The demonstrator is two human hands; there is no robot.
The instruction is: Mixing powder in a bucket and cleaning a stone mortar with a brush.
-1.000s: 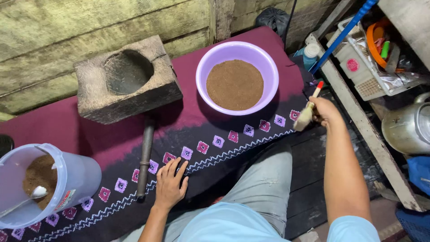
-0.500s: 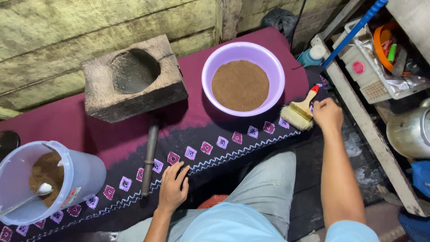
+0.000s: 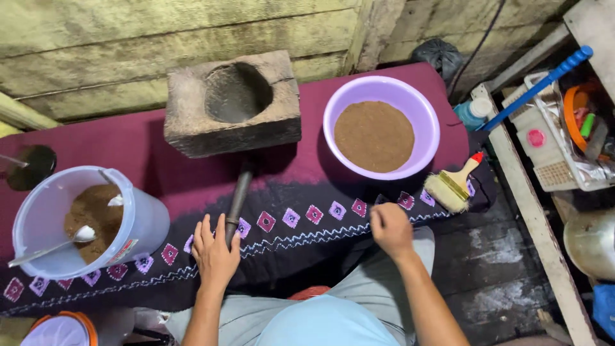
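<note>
My left hand [image 3: 214, 252] rests flat on the dark patterned cloth [image 3: 301, 221], its fingers over the near end of a dark pestle rod [image 3: 240, 192]. My right hand [image 3: 391, 229] is loosely curled on the cloth and holds nothing. A paintbrush [image 3: 453, 186] with a wooden handle lies on the cloth just to its right, beside the purple bowl [image 3: 428, 112] of brown powder [image 3: 374, 136]. A hollowed stone mortar block [image 3: 232, 102] sits beyond the rod.
A clear plastic bucket [image 3: 144, 218] at the left holds brown powder and a metal spoon [image 3: 61, 242]. Wooden wall boards run behind. A white basket [image 3: 552, 166] of items, a blue handle [image 3: 541, 83] and a metal pot [image 3: 589, 243] crowd the right side.
My right hand has set the paintbrush down on the cloth beside the purple bowl and drawn back toward me. My left hand has shifted onto the end of the pestle rod.
</note>
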